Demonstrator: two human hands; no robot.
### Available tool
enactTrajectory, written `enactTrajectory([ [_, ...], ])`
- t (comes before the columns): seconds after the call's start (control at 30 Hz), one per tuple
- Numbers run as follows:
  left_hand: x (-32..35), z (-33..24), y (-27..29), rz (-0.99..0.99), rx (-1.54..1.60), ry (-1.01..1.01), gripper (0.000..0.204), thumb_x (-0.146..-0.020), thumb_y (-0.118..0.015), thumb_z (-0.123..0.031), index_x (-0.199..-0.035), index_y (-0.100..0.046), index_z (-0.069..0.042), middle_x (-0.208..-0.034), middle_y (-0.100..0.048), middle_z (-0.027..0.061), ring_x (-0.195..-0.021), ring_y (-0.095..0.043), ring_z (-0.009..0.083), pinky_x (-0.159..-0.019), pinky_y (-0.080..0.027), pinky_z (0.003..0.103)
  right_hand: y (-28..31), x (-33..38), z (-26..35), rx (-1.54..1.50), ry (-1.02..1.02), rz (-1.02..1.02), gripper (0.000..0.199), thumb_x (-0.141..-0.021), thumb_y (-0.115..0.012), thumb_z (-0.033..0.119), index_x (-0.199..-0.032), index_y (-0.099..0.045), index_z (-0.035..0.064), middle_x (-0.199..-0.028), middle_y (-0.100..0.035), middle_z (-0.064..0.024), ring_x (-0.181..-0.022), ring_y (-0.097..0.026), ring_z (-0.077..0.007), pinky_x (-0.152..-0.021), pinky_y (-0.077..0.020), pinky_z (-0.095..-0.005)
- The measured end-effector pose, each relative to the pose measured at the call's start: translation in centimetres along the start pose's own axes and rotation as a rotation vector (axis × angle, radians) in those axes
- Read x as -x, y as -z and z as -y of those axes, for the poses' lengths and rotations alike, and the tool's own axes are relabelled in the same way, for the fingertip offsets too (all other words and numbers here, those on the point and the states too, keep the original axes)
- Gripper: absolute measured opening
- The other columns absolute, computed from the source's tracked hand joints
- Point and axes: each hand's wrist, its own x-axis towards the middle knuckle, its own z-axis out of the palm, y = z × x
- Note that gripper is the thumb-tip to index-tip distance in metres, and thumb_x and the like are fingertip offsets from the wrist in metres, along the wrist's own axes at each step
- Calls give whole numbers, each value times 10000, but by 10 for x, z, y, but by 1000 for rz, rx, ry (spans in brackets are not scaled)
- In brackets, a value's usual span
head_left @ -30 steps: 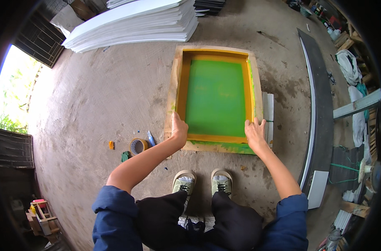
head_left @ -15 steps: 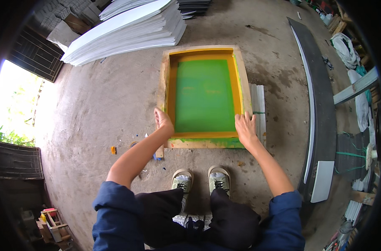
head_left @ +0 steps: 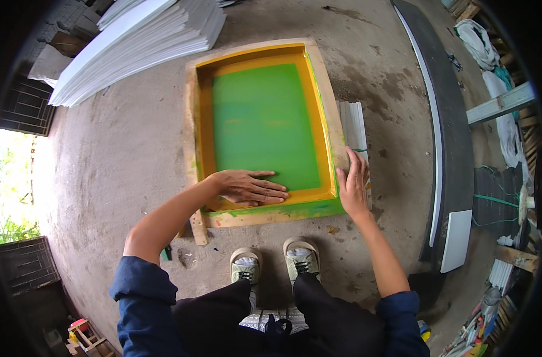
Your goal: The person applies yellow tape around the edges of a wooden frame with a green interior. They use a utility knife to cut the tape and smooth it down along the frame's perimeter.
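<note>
A screen printing frame [head_left: 265, 219] lies in front of my feet, its wooden sides stained yellow and green around a green mesh [head_left: 262, 128]. Over the near left part of the mesh, close to the front inner edge, my left hand [head_left: 251, 187] is held flat with the fingers stretched toward the right. My right hand [head_left: 354, 181] rests against the outside of the frame's right side near the front corner, fingers extended and slightly apart. Neither hand grips anything. A wooden strip [head_left: 198, 229] pokes out from beneath the frame's near left corner.
Flat white sheets [head_left: 355, 128] stick out from under the frame's right side. A large stack of white sheets [head_left: 146, 50] stands at the far left. Along the right lies a long dark board [head_left: 446, 137], with bundled cloth [head_left: 479, 44] and a metal post [head_left: 501, 103] beyond it.
My left hand has left the frame's left side and now lies over the mesh. My right hand has loosened from the right edge. The view has shifted, so the frame appears further left.
</note>
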Motion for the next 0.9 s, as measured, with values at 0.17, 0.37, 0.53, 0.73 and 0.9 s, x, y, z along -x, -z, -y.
enactTrajectory([
  [0.17, -36, 5, 7, -58, 3, -15, 553, -937, -360, -332, -1443, -165, -224, -1496, -155, -96, -1365, -190, 119, -1147, -56, 422, 1, 0, -4, 17, 9, 21, 515, -905, -495, 161, -1354, -267, 52, -1280, -382, -153, -1190, -345, -316, -988, -240, -479],
  [0.37, -61, 4, 8, -141, -62, 38, 563, -918, -379, -345, -1437, -193, -235, -1490, -164, -124, -1369, -177, 122, -1143, -46, 456, -2, -3, 0, 9, 24, 23, 515, -907, -489, 159, -1354, -264, 38, -1265, -397, -155, -1183, -348, -314, -990, -231, -474],
  [0.53, -69, 3, 8, -147, -159, 59, 576, -899, -392, -377, -1430, -208, -250, -1486, -176, -128, -1371, -169, 120, -1140, -49, 474, -1, -2, 0, -10, -1, 19, 464, -919, -465, 155, -1338, -306, 35, -1301, -398, -144, -1203, -344, -300, -1015, -213, -443],
  [0.73, -96, -5, 11, -192, -176, 177, 537, -900, -399, -389, -1409, -237, -327, -1455, -241, -162, -1364, -190, 121, -1118, -77, 548, 0, -2, 1, 24, 14, 36, 506, -910, -484, 167, -1350, -270, 39, -1265, -397, -154, -1166, -356, -321, -971, -244, -476],
  [0.9, -98, -6, 9, -234, -130, 255, 467, -924, -357, -428, -1381, -263, -404, -1432, -270, -195, -1365, -181, 117, -1109, -59, 572, 1, -3, 1, 40, 14, 26, 510, -906, -491, 167, -1350, -272, 41, -1262, -394, -152, -1159, -361, -323, -957, -262, -479],
])
